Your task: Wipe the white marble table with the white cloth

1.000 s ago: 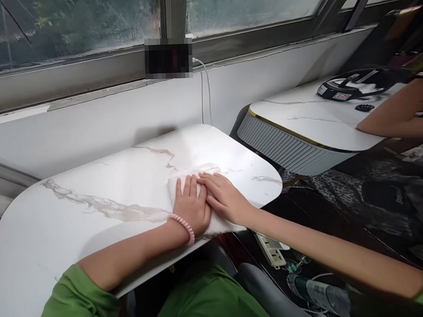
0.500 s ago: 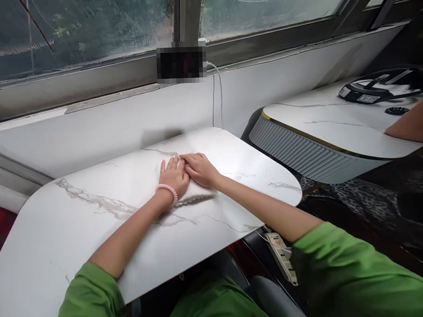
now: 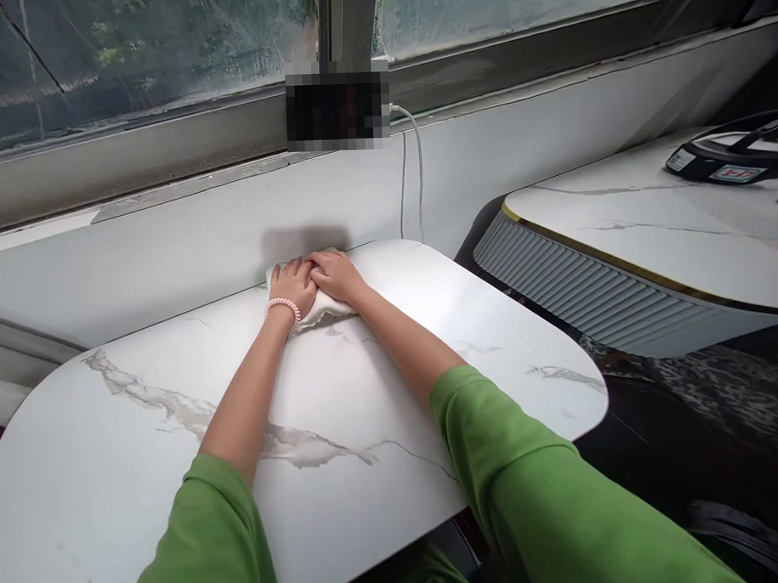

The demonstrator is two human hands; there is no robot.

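Note:
Both my hands press a white cloth (image 3: 322, 308) flat on the white marble-patterned table (image 3: 176, 401), at its far edge by the wall. My left hand (image 3: 292, 284), with a pink bead bracelet on the wrist, lies palm down on the cloth's left part with fingers stretched out. My right hand (image 3: 335, 275) lies beside it, its fingers overlapping the left hand's fingers. Most of the cloth is hidden under the hands. My green sleeves fill the bottom of the view.
A white wall and window sill (image 3: 168, 184) run behind the table, with a white cable (image 3: 418, 180) hanging down. To the right stands a second marble table (image 3: 648, 231) with a ribbed side, bearing a black round appliance (image 3: 735, 156). A dark gap lies between the tables.
Both hands have slid the cloth away from me, from the table's near middle to its far edge by the wall. The other person's arm at right has left the view.

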